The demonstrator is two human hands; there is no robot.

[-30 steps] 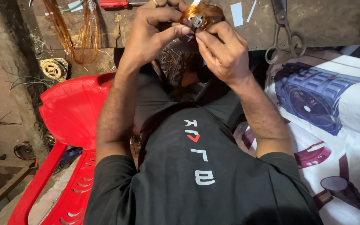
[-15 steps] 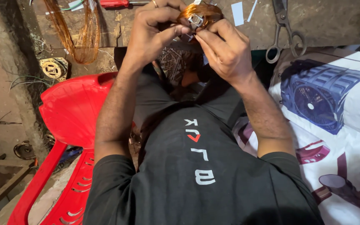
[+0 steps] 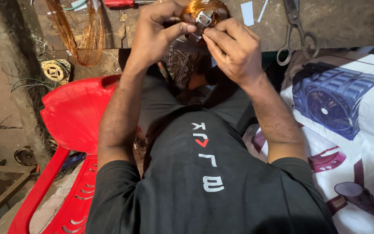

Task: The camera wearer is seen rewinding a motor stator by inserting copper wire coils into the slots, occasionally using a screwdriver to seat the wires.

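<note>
Both my hands are raised over the edge of a worn wooden workbench (image 3: 338,17). Between them is a small motor winding (image 3: 207,12), a metal core wrapped in shiny copper wire. My left hand (image 3: 159,32) grips it from the left, thumb and fingers pinched on it. Against its right side my right hand (image 3: 234,47) holds the core with its fingertips pressed on the metal. My palms hide the lower part of the winding.
Scissors (image 3: 294,34) lie on the bench to the right. A loose hank of copper wire (image 3: 81,32) hangs at the left, and a red-handled screwdriver (image 3: 120,3) lies above it. A red plastic chair (image 3: 72,125) stands left; a printed sheet (image 3: 351,112) lies right.
The hands and winding stay together with small finger shifts. The view has tilted slightly; nothing was picked up or let go.
</note>
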